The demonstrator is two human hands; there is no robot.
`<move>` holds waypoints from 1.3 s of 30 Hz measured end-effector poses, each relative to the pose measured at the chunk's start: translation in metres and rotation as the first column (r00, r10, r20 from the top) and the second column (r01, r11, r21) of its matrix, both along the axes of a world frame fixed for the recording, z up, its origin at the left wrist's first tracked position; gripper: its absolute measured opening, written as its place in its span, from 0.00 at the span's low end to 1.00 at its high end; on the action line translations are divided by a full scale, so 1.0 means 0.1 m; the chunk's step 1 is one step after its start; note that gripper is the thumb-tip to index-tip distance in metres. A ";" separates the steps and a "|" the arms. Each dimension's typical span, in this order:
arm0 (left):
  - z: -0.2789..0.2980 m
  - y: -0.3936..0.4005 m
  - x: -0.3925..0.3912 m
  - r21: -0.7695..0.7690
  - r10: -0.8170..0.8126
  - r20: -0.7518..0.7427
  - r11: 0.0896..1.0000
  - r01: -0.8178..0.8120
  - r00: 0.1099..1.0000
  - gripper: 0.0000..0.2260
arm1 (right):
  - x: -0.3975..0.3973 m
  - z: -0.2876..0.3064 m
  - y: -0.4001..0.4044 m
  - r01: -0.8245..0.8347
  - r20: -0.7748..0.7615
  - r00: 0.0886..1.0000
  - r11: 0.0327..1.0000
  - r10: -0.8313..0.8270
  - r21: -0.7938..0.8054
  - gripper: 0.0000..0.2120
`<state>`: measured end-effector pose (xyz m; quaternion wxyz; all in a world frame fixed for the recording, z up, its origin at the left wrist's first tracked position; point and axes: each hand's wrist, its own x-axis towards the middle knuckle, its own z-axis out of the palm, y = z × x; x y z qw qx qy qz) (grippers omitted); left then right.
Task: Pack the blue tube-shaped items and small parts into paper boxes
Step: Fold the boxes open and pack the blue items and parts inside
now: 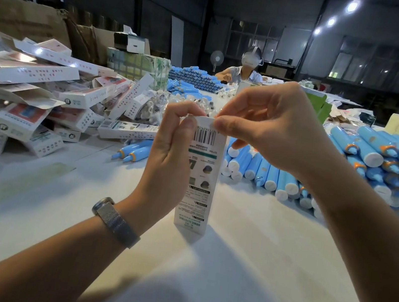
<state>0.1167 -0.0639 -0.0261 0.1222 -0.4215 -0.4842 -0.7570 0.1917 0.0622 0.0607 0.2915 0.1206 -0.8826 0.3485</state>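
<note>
A tall white paper box (198, 187) with a barcode stands upright on the white table (239, 274), its bottom end resting on the surface. My left hand (171, 151) grips its upper left side, fingers curled over the top corner. At the box's top end, my right hand (272, 131) pinches the flap between thumb and fingers. Blue tube-shaped items (394, 166) with white caps and orange collars are heaped to the right. Two more blue tubes (131, 153) lie left of the box. Small bagged parts (155, 107) lie behind my hands.
A pile of white paper boxes (34, 98) fills the left side. More blue tubes (194, 75) are stacked at the far end, where a masked person (245, 72) sits. Brown cartons (23, 18) stand at the back left.
</note>
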 end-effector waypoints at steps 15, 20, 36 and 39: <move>-0.10 0.04 0.01 -0.173 0.087 -0.183 0.978 -0.119 0.979 0.32 | 0.07 0.07 -0.11 0.104 -0.021 0.995 0.966 -0.102 0.235 0.05; -0.10 0.03 -0.01 -0.175 0.092 -0.230 0.975 -0.134 0.969 0.29 | 0.05 0.04 -0.08 0.030 0.037 0.999 0.988 -0.036 0.151 0.06; -0.13 0.01 -0.03 -0.178 0.086 -0.196 0.976 -0.122 0.977 0.24 | 0.06 0.00 0.06 -0.148 0.096 0.986 0.982 0.137 0.117 0.03; -0.15 0.03 -0.04 -0.147 0.085 -0.177 0.983 -0.112 0.980 0.24 | 0.02 -0.04 0.03 -0.124 0.056 0.991 0.987 0.119 0.101 0.03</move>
